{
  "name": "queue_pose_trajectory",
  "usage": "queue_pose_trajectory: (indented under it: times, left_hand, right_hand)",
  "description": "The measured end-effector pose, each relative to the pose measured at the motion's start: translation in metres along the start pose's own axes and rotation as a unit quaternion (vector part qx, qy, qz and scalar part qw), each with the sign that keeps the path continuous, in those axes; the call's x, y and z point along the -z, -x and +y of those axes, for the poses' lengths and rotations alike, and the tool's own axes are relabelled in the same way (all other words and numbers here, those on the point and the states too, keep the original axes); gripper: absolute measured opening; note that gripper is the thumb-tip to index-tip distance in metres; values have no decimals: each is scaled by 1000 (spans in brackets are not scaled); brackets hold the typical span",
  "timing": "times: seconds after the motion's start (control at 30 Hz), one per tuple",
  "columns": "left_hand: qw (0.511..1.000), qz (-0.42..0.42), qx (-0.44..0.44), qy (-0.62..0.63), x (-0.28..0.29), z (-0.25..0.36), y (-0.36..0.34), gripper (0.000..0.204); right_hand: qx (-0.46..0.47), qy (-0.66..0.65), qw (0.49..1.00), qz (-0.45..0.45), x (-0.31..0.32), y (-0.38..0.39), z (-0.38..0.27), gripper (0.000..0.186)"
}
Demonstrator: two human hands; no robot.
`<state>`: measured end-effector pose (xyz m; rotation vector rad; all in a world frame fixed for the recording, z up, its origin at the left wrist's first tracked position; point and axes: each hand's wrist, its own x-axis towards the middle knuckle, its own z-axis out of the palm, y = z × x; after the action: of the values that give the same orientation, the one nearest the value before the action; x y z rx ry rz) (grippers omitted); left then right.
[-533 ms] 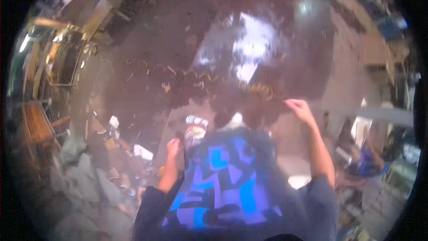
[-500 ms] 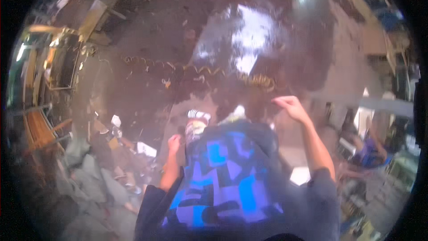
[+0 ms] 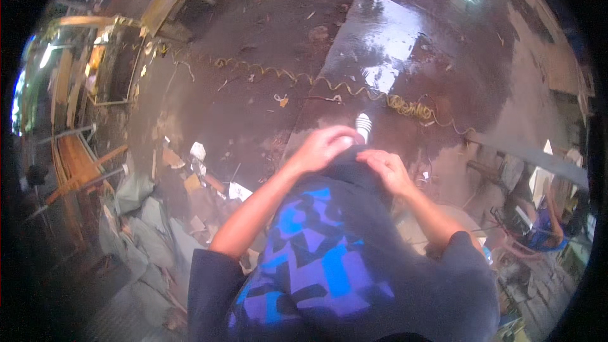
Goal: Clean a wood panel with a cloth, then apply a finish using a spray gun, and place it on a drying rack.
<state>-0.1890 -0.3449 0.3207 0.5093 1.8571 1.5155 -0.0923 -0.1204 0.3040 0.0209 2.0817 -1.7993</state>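
Observation:
My left hand (image 3: 324,148) is at the front of my dark clothing (image 3: 354,163), its fingers bent and drawn close to the thumb. Facing it from the right is my right hand (image 3: 387,168), with fingers pressed together and their tips against or just over the dark cloth. Only a small gap parts the two hands. Whatever may be between the fingers is too small or blurred to make out. Below the hands hangs my dark shirt with a blue and purple block pattern (image 3: 316,247). A striped white shoe (image 3: 363,126) shows just beyond my left fingertips.
A coiled yellow hose (image 3: 408,107) stretches across the dark, wet floor (image 3: 253,19) ahead. Scraps and crumpled grey sheets (image 3: 149,234) lie at the left, near an orange-brown wooden piece (image 3: 76,161). A grey beam (image 3: 532,159) and a blue item (image 3: 548,228) are at the right.
Both hands have moved inward from my sides to meet before my body. The floor and hose have shifted right in view, and one shoe now shows where two feet did.

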Motion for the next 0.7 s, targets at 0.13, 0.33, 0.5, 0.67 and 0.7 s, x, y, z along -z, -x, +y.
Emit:
queue_pose_trajectory:
  times: [0.13,0.33,0.5,0.67,0.7]
  left_hand:
    - [996,-4,-9,-91,5,-3,-25,38]
    - [997,48,43,30,55,-32,-40,41]
    - [996,33,27,72,95,-41,-59,42]
    - [998,18,30,49,120,-35,-75,40]
    - [998,11,48,49,121,-32,-76,39]
  right_hand:
    - [-98,-43,994,-14,-17,-66,2,40]
    - [-137,10,990,-24,-41,-137,-10,25]
    - [-98,-8,994,-46,-39,-185,-21,19]
    - [-85,-15,996,36,-57,-204,-52,23]
    - [-86,-15,995,37,-57,-206,-51,23]
